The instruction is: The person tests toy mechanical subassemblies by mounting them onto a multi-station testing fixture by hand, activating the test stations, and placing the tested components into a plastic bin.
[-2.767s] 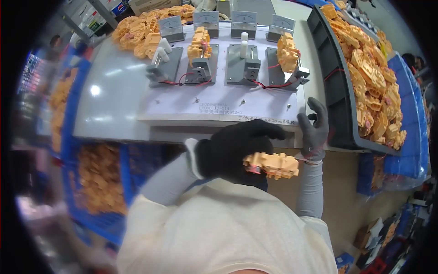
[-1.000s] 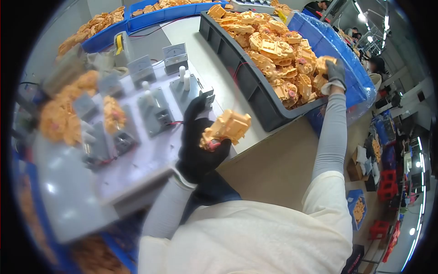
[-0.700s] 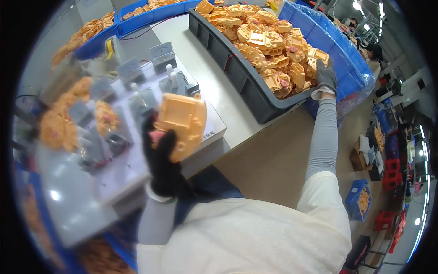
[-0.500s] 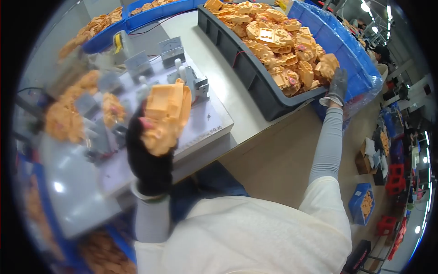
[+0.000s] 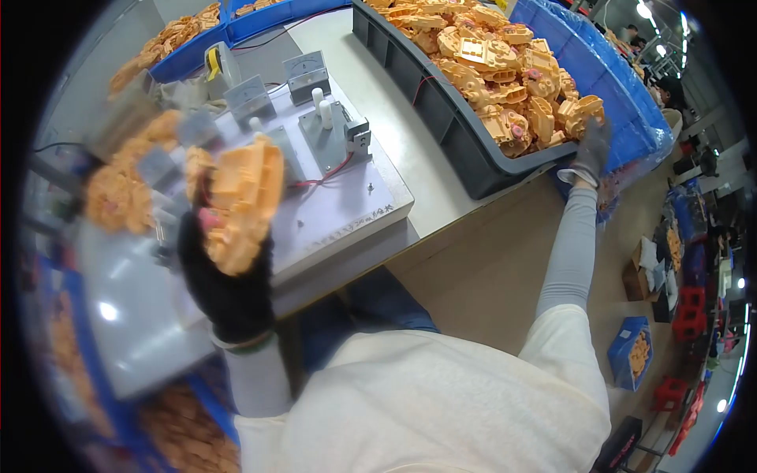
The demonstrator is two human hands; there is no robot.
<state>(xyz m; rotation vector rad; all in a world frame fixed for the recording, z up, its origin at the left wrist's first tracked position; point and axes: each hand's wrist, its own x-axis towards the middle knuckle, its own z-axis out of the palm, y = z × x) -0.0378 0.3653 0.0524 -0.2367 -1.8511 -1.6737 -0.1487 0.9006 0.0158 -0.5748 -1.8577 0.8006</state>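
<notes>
one orange part is held by the left hand. whether another part is gripped by the right hand cannot be told.

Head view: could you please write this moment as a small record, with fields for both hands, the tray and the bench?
Left hand: black glove, holding an orange part
Right hand: grey glove, at the heap's edge; grip unclear
Dark tray: heaped with orange parts
White board: carries fixtures and meters
Nearest meter: behind two white pegs; reading too small
</notes>
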